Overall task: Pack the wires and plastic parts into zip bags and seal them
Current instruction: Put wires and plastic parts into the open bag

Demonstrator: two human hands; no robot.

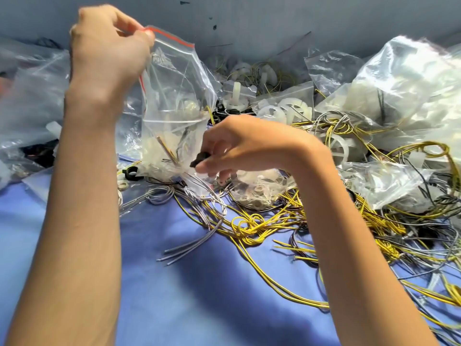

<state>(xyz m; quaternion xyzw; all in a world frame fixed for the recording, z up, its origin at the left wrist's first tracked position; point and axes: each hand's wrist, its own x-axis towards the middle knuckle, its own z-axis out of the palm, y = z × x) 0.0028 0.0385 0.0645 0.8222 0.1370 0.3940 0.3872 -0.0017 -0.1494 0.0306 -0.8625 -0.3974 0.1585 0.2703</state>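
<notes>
Faint print on zip bag — unreadable

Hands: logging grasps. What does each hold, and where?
Left hand pinches the zip bag at its red-striped top corner; right hand pinches a small black part by one end.

Single view, worn on the head, wide-angle. Faces forward and down onto the blue-covered table, up to its far edge against the grey wall. Very near: left hand and right hand mid-frame, forearms cut off by the bottom edge.
</notes>
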